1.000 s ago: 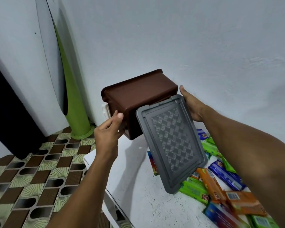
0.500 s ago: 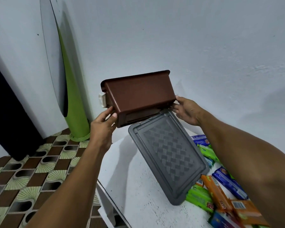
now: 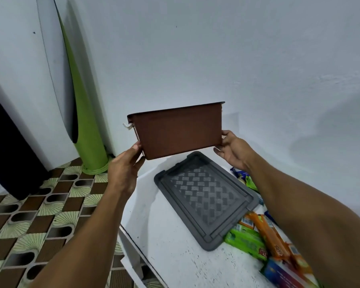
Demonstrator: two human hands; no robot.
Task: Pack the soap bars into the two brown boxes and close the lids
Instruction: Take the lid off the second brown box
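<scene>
I hold a brown plastic box (image 3: 178, 132) in the air above the white table (image 3: 175, 250), its long side facing me and its opening turned upward. My left hand (image 3: 125, 169) grips its left end. My right hand (image 3: 232, 149) holds its right end. The grey lid (image 3: 206, 196) with a woven pattern lies flat on the table below the box, detached. Wrapped soap bars in green (image 3: 244, 241), orange (image 3: 268, 233) and blue (image 3: 283, 273) lie piled at the table's right, partly hidden by my right forearm.
A white wall stands close behind the table. A green cone-shaped stand (image 3: 85, 121) rises from the patterned tile floor (image 3: 29, 215) at the left, beside a dark panel (image 3: 8, 146). The table's left edge drops off near my left forearm.
The box has turned from tilted to level and upright. The grey lid, which hung from the box, now lies flat on the table. Both hands shifted to the box's ends.
</scene>
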